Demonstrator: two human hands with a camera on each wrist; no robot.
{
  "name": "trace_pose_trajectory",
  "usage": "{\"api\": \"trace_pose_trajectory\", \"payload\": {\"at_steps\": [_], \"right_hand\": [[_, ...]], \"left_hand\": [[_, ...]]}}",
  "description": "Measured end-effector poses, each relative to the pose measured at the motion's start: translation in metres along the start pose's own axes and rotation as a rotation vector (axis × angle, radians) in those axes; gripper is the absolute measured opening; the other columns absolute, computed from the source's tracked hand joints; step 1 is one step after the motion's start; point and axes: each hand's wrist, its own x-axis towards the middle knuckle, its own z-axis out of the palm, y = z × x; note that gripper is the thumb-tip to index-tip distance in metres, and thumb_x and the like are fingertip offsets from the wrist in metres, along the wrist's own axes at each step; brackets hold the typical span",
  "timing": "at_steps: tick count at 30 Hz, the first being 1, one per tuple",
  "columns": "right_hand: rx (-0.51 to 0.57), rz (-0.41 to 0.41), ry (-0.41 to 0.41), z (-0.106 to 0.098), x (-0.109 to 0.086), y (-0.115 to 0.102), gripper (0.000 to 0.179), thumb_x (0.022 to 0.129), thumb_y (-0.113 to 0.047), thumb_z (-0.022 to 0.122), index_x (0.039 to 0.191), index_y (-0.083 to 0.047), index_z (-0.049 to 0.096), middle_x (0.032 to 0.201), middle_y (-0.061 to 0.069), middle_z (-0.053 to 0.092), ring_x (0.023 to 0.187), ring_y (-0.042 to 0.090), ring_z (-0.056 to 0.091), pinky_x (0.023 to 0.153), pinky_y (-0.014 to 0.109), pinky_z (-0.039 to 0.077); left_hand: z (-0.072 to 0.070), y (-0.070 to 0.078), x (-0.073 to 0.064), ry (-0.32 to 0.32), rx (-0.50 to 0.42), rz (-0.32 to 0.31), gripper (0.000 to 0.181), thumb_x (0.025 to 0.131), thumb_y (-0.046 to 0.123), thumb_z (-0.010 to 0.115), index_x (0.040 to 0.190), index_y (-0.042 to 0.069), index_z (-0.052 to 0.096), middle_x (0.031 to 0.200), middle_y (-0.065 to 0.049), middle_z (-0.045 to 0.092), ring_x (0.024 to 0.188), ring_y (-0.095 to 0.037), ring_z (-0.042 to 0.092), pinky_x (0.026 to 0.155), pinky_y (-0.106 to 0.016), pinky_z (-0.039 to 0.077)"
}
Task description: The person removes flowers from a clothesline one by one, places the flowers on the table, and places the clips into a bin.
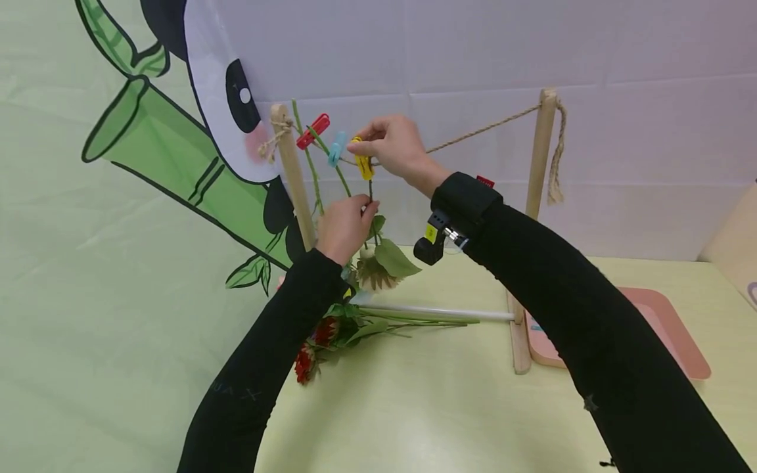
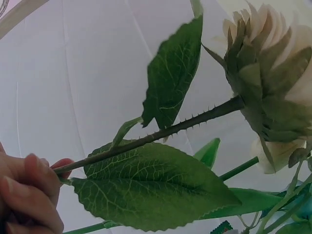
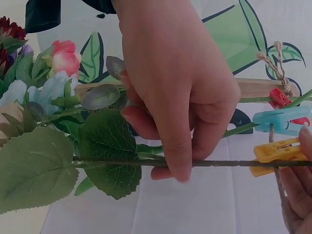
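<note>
My right hand [image 1: 396, 148] pinches a yellow clothespin [image 1: 364, 165] at the twine rope [image 1: 485, 128]. Just below it, my left hand [image 1: 343, 230] holds the dark stem [image 3: 222, 163] of a cream flower [image 2: 268, 73] between thumb and fingers. The flower hangs head down with broad green leaves [image 2: 156, 190], and its stem end overlaps the yellow clothespin in the right wrist view. To the left on the rope are a light blue clothespin [image 1: 337, 148] and a red clothespin [image 1: 313, 131], each with a green stem at it.
Two wooden posts [image 1: 539, 154] carry the rope, with a white rod [image 1: 437, 311] low between them. Dark red flowers [image 1: 325, 332] lie on the table [image 1: 426, 407] at the left post's foot. A pink tray [image 1: 662, 322] sits right, partly behind my right sleeve.
</note>
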Motion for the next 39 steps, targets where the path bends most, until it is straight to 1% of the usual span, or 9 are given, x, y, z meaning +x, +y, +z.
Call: {"api": "trace_pose_trajectory", "payload": {"at_steps": [6,11,16,21,26,30,34,37,39], "right_hand": [[0.175,0.023,0.124,0.003,0.001,0.000,0.021,0.086,-0.023,0.065,0.095,-0.004,0.068,0.089,0.001,0.061,0.087,0.019,0.057,0.082,0.027,0.045],[0.320,-0.035,0.239,0.004,0.002,-0.003,0.021,0.085,-0.021,0.067,0.096,-0.004,0.067,0.083,-0.003,0.060,0.086,0.017,0.058,0.086,0.026,0.043],[0.478,-0.094,0.330,0.000,0.003,-0.007,0.020,0.083,-0.017,0.068,0.096,-0.001,0.067,0.077,-0.005,0.060,0.079,0.015,0.060,0.089,0.023,0.042],[0.606,-0.164,0.359,-0.013,0.000,-0.006,0.025,0.084,-0.011,0.066,0.106,0.000,0.065,0.088,0.001,0.065,0.086,0.016,0.062,0.092,0.019,0.043],[0.617,-0.280,0.358,-0.027,-0.025,0.001,0.033,0.085,-0.004,0.064,0.117,0.002,0.060,0.101,0.006,0.068,0.095,0.014,0.063,0.092,0.023,0.046],[0.486,-0.458,0.383,-0.035,-0.061,0.020,0.034,0.081,0.004,0.066,0.115,0.008,0.060,0.094,-0.008,0.069,0.088,0.009,0.065,0.089,0.025,0.048],[0.196,-0.614,0.379,-0.043,-0.101,0.057,0.039,0.078,-0.003,0.072,0.113,0.009,0.059,0.097,-0.020,0.066,0.089,0.001,0.063,0.089,0.023,0.047],[-0.028,-0.690,0.338,-0.054,-0.129,0.094,0.041,0.080,-0.021,0.071,0.111,0.004,0.063,0.095,-0.006,0.070,0.091,0.000,0.062,0.088,0.018,0.045],[-0.188,-0.729,0.283,-0.064,-0.147,0.123,0.045,0.083,-0.034,0.065,0.110,0.001,0.065,0.095,0.005,0.070,0.089,0.006,0.063,0.087,0.013,0.043]], "left_hand": [[0.001,0.002,-0.002,-0.005,0.002,0.013,0.028,0.098,0.029,0.045,0.093,0.008,0.063,0.061,-0.005,0.046,0.055,-0.020,0.043,0.053,-0.028,0.027],[0.003,0.001,-0.009,-0.010,0.023,0.024,0.028,0.098,0.030,0.044,0.094,0.009,0.063,0.062,-0.004,0.044,0.055,-0.021,0.042,0.053,-0.030,0.025],[0.002,-0.001,-0.014,-0.012,-0.003,0.046,0.028,0.098,0.027,0.044,0.096,0.008,0.064,0.062,-0.005,0.046,0.054,-0.020,0.042,0.053,-0.029,0.024],[-0.010,-0.002,-0.021,0.005,-0.074,0.073,0.028,0.099,0.025,0.043,0.101,0.008,0.064,0.067,-0.008,0.055,0.054,-0.019,0.042,0.055,-0.028,0.027],[-0.030,-0.006,-0.035,0.107,-0.176,0.130,0.027,0.099,0.022,0.043,0.097,0.005,0.064,0.058,-0.008,0.052,0.048,-0.017,0.043,0.050,-0.028,0.028],[-0.047,-0.009,-0.051,0.149,-0.218,0.157,0.024,0.099,0.020,0.043,0.093,0.005,0.061,0.056,-0.005,0.050,0.046,-0.014,0.042,0.048,-0.027,0.029],[-0.057,-0.019,-0.066,0.098,-0.167,0.227,0.022,0.099,0.019,0.042,0.093,0.005,0.058,0.054,-0.002,0.048,0.044,-0.010,0.037,0.044,-0.025,0.028],[-0.052,-0.034,-0.077,0.082,0.077,0.432,0.029,0.100,0.027,0.035,0.090,0.006,0.051,0.049,0.000,0.038,0.039,-0.008,0.026,0.040,-0.022,0.022],[-0.042,-0.045,-0.084,0.085,0.277,0.569,0.026,0.099,0.029,0.040,0.087,0.007,0.046,0.048,0.001,0.030,0.038,-0.008,0.019,0.040,-0.021,0.018]]}}
